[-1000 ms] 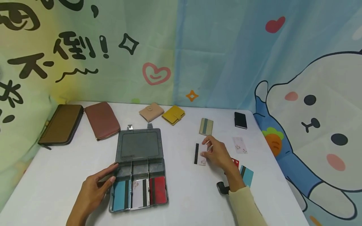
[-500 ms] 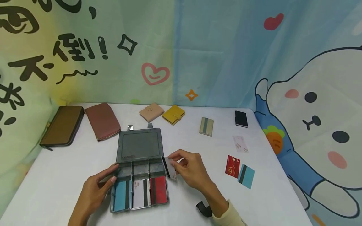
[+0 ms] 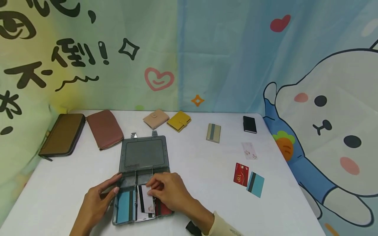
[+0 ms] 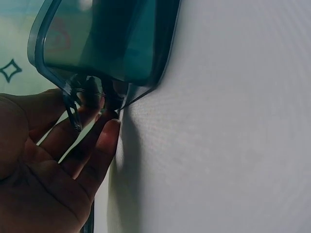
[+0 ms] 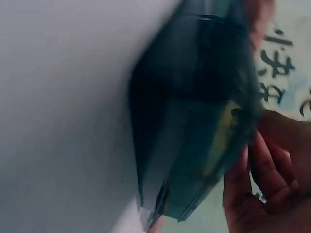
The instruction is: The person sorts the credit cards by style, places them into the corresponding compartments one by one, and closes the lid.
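Note:
A grey translucent plastic card case (image 3: 144, 153) lies with its lid folded back, its compartments facing up. My left hand (image 3: 95, 200) rests against its left edge near the hinge, index finger and thumb spread and touching the side. In the left wrist view, the fingers (image 4: 99, 160) reach to the case's hinge end. My right hand (image 3: 172, 190) pinches a white card with a black stripe (image 3: 146, 200) over the middle front compartment, where another white card (image 3: 141, 214) lies. A blue card (image 3: 123, 206) sits in the left compartment; a red card (image 3: 165, 209) in the right is partly hidden.
At right lie a red VIP card (image 3: 241, 174), a blue card (image 3: 256, 184), a pale patterned card (image 3: 249, 150), a beige card (image 3: 213, 132) and a small black booklet (image 3: 249, 124). Brown (image 3: 63, 134), reddish (image 3: 105, 128), tan (image 3: 156, 118) and yellow wallets (image 3: 178, 121) line the back.
My right hand has picked up the white striped card from the table's right side and carried it left over the case. My left hand has stayed at the case's left edge.

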### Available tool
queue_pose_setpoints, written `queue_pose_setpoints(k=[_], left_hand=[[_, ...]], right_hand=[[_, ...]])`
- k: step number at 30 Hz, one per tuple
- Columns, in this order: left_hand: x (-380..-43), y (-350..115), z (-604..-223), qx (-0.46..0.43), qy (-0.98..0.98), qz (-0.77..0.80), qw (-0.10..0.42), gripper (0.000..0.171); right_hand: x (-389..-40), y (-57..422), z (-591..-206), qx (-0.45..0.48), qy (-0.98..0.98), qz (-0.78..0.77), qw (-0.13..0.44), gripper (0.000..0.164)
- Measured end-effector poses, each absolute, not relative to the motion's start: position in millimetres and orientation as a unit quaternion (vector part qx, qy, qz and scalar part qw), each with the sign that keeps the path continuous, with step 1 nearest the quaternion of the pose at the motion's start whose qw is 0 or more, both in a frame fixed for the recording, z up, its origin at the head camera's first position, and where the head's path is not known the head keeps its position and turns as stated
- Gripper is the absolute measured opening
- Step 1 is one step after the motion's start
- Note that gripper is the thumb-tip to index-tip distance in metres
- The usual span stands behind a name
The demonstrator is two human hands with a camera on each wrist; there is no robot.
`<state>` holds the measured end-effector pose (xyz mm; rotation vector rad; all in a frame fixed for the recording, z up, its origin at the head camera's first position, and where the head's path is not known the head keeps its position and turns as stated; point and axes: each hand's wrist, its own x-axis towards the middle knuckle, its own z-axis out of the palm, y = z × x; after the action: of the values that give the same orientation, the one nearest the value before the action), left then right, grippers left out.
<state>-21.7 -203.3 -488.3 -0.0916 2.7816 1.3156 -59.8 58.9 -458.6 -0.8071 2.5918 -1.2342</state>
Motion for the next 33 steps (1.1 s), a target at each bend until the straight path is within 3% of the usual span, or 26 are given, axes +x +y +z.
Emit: queue_pose_setpoints(k=[6, 9, 11, 14, 17, 20, 25, 28, 30, 33], left_hand=[[-21.9, -203.2, -492.0, -0.019, 0.901, 0.433, 0.028, 0.046], [-22.1, -203.7, -491.5, -0.021, 0.902, 0.431, 0.026, 0.046], [-22.0, -203.9, -491.0, -0.024, 0.903, 0.428, 0.025, 0.046], [-22.1, -203.5, -490.6, -0.023, 0.904, 0.426, 0.021, 0.046], [-23.5, -202.4, -489.6, -0.015, 0.903, 0.430, 0.019, 0.045], [-24.5, -202.1, -488.4, -0.011, 0.901, 0.433, 0.019, 0.045], [-23.3, -203.0, -487.1, -0.019, 0.905, 0.424, 0.021, 0.046], [-22.8, -203.3, -487.0, -0.019, 0.904, 0.426, 0.021, 0.045], [-22.4, -203.4, -486.9, -0.022, 0.902, 0.430, 0.024, 0.045], [-22.2, -204.2, -486.6, -0.023, 0.900, 0.434, 0.025, 0.045]], right_hand=[[-55.6, 49.2, -470.2, -0.381, 0.905, -0.174, -0.075, 0.011], [-54.4, 48.4, -470.6, -0.398, 0.900, -0.142, -0.110, 0.009], [-53.6, 52.1, -467.8, -0.390, 0.901, -0.163, -0.094, 0.013], [-53.8, 70.5, -459.6, -0.341, 0.908, -0.243, -0.026, 0.026], [-58.8, 108.4, -454.6, -0.256, 0.909, -0.328, 0.033, 0.032], [-68.6, 160.0, -455.5, -0.138, 0.919, -0.367, 0.046, 0.036], [-74.0, 252.9, -463.3, 0.061, 0.959, -0.274, 0.040, 0.064], [-66.9, 294.5, -467.2, 0.146, 0.963, -0.212, 0.079, 0.087], [-62.3, 310.2, -470.6, 0.171, 0.960, -0.198, 0.104, 0.096], [-62.9, 315.9, -477.0, 0.167, 0.958, -0.202, 0.116, 0.097]])
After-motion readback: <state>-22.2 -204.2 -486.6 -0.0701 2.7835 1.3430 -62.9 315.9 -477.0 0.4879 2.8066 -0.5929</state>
